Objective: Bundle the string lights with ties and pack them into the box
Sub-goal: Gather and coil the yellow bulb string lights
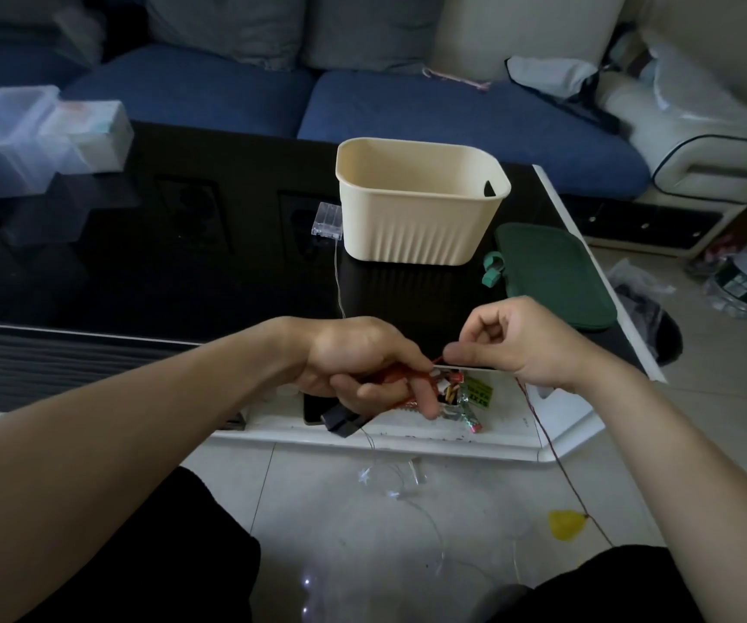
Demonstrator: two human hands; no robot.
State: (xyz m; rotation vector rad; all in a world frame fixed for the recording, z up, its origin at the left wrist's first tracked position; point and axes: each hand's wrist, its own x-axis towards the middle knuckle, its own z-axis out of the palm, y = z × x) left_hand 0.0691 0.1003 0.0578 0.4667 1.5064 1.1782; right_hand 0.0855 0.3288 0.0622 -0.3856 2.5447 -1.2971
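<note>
Two curled hands, left hand [353, 366] and right hand [515, 344], both pinching red tie [437, 359] between them.

Dim room, low light. Black glossy surface [183, 272] ahead of hands, white edge trim [407, 447] just below them. Blue sofa [430, 110] beyond surface, grey cushions [228, 24] along its back. Cream armchair [700, 128] far right of hands, dark piping on arm. Pale tiled floor [362, 510] beneath hands, more tile [700, 375] off to right. Clear plastic containers [16, 137] far left on surface.
</note>
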